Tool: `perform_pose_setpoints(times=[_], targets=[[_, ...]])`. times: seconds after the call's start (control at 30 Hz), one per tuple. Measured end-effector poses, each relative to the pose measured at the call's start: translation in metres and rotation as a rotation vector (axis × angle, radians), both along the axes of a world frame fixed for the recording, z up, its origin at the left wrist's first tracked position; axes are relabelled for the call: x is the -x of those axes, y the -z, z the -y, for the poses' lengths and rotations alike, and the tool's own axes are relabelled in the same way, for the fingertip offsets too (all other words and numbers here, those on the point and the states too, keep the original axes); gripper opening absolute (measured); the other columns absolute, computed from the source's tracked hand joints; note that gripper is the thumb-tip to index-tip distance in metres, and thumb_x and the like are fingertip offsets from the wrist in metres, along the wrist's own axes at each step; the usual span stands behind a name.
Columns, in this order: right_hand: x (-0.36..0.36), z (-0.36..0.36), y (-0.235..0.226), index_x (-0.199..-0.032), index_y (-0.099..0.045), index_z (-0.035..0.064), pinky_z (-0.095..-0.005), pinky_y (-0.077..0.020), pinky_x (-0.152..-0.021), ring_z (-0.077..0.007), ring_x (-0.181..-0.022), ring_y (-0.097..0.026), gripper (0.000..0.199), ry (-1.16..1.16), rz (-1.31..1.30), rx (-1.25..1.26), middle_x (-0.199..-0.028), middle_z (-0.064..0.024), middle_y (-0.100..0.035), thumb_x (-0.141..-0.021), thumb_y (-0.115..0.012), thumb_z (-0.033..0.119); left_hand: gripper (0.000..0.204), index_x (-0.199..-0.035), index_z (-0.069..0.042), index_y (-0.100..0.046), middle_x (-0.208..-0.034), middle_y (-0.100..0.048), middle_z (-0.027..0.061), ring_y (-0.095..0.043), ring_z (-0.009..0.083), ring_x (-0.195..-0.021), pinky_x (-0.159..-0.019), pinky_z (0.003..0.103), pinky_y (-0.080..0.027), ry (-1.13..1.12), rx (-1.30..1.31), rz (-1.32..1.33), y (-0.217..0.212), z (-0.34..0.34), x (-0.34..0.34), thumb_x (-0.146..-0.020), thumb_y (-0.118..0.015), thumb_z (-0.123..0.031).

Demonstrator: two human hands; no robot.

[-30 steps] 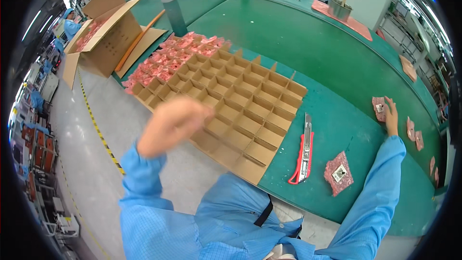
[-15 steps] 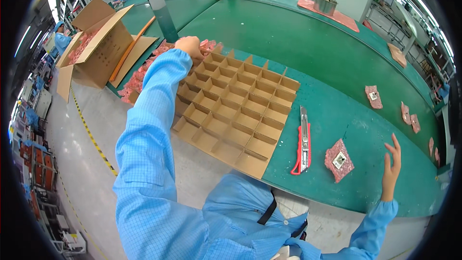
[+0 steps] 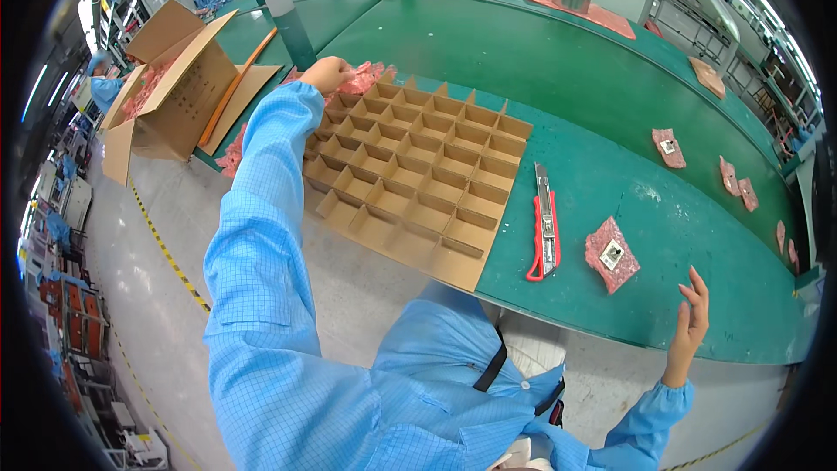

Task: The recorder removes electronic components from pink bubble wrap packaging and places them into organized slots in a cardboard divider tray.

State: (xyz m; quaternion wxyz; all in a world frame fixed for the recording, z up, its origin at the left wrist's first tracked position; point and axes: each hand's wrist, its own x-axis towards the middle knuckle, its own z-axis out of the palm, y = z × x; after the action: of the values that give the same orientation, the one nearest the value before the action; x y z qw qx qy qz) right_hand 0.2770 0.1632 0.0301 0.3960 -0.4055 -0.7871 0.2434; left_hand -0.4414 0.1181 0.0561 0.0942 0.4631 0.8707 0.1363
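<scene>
As the right hand drops to four o'clock, fingers apart, only the left hand, grip unclear, stays at pink packets, eleven o'clock.

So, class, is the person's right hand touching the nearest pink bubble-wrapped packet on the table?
Apart: in the head view, green tabletop shows plainly between the right hand and the pink packet.

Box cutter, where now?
In the head view, the red box cutter lies on the green table right of centre, between the cardboard grid at its left and a pink wrapped packet at its right.
</scene>
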Motion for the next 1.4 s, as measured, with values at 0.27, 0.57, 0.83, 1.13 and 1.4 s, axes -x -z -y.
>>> perform_pose_setpoints(times=[0.27,0.57,0.83,1.13,1.4], targets=[[0.037,0.015,-0.003,-0.094,-0.060,0.0021,-0.0386,-0.0344,-0.098,-0.0288,-0.117,-0.047,0.017,-0.180,0.064,-0.071,-0.122,-0.0155,-0.052,-0.085,-0.047,0.007,0.034,-0.091,-0.003,-0.059,-0.083,-0.061,0.0171,-0.058,0.0322,-0.081,-0.072,0.038,-0.045,0.208,-0.182,-0.178,0.012,0.013,-0.024,-0.080,-0.063,-0.035],[0.044,0.012,0.002,-0.093,-0.060,0.0001,-0.0378,-0.0361,-0.096,-0.0290,-0.114,-0.050,0.018,-0.201,0.063,-0.014,-0.119,-0.0160,-0.054,-0.082,-0.046,0.003,0.047,-0.087,0.001,-0.057,-0.078,-0.059,0.0098,-0.057,0.0198,-0.076,-0.065,0.031,-0.045,0.240,-0.202,0.014,0.019,0.009,-0.007,-0.066,-0.076,-0.036],[0.045,0.014,0.005,-0.092,-0.060,0.0001,-0.0375,-0.0365,-0.095,-0.0285,-0.113,-0.050,0.017,-0.189,0.041,-0.006,-0.117,-0.0154,-0.055,-0.082,-0.047,0.005,0.036,-0.090,-0.001,-0.055,-0.075,-0.060,0.0099,-0.060,0.0200,-0.074,-0.065,0.030,-0.047,0.248,-0.135,0.029,0.006,0.020,-0.008,-0.065,-0.071,-0.021],[0.054,0.048,0.000,-0.093,-0.061,0.0017,-0.0360,-0.0434,-0.082,-0.0273,-0.094,-0.057,0.019,-0.342,-0.036,-0.055,-0.102,-0.0157,-0.060,-0.086,-0.051,0.017,0.029,-0.099,-0.004,-0.047,-0.087,-0.056,0.0041,-0.053,0.0085,-0.071,-0.058,0.023,-0.046,0.349,-0.636,0.715,-0.049,0.064,-0.172,-0.074,-0.062,-0.002],[0.138,0.084,-0.012,-0.119,-0.049,-0.0035,-0.0249,-0.0459,-0.062,-0.0130,-0.070,-0.058,0.048,-0.467,-0.348,0.307,-0.081,-0.0101,-0.064,-0.076,-0.060,0.016,0.033,-0.098,-0.003,-0.056,-0.091,-0.056,0.0113,-0.060,0.0228,-0.078,-0.064,0.031,-0.049,0.846,-0.605,0.357,-0.020,0.107,-0.400,-0.067,-0.063,-0.001]])
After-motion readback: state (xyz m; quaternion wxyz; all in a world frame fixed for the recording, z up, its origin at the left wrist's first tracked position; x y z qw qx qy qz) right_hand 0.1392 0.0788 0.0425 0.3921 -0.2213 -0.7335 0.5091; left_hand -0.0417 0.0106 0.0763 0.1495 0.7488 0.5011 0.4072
